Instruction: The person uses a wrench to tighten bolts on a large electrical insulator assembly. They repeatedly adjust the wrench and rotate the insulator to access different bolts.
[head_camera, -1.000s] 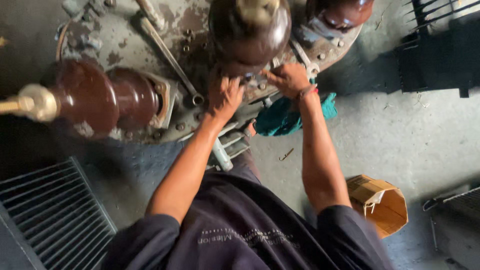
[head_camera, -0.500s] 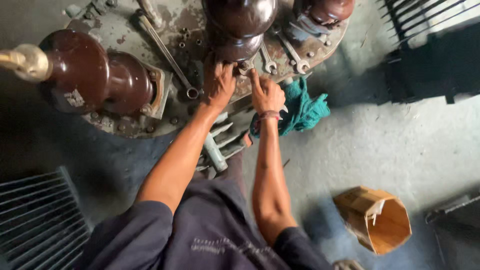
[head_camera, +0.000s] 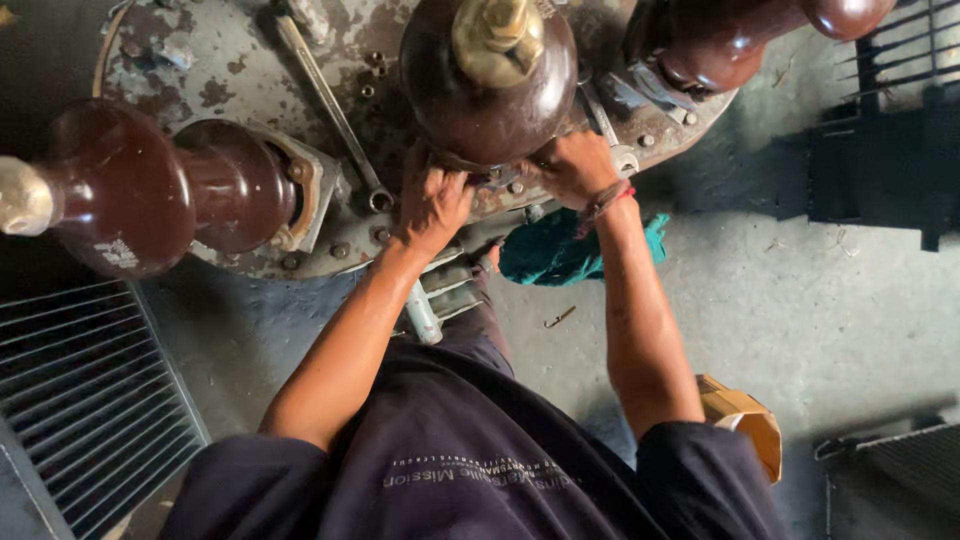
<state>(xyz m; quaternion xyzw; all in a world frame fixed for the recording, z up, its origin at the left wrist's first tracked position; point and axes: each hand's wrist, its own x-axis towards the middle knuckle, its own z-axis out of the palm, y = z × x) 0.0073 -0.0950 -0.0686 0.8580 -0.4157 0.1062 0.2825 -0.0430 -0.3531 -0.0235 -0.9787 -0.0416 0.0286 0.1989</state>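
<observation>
A rusty grey round metal cover carries three dark brown glazed insulators. The middle insulator has a brass stud on top. My left hand rests at its base on the left side, fingers curled against the flange. My right hand, with a red band at the wrist, presses on the base at the right side. What the fingers grip is hidden under the insulator. A long spanner lies on the cover to the left of my left hand.
A second insulator sticks out at the left and a third at the top right. A teal rag lies on the concrete floor below the cover. A small cardboard box stands at my right. Finned radiators flank both sides.
My right hand has moved to the right along the insulator base, away from my left hand. The view has shifted closer to the cover.
</observation>
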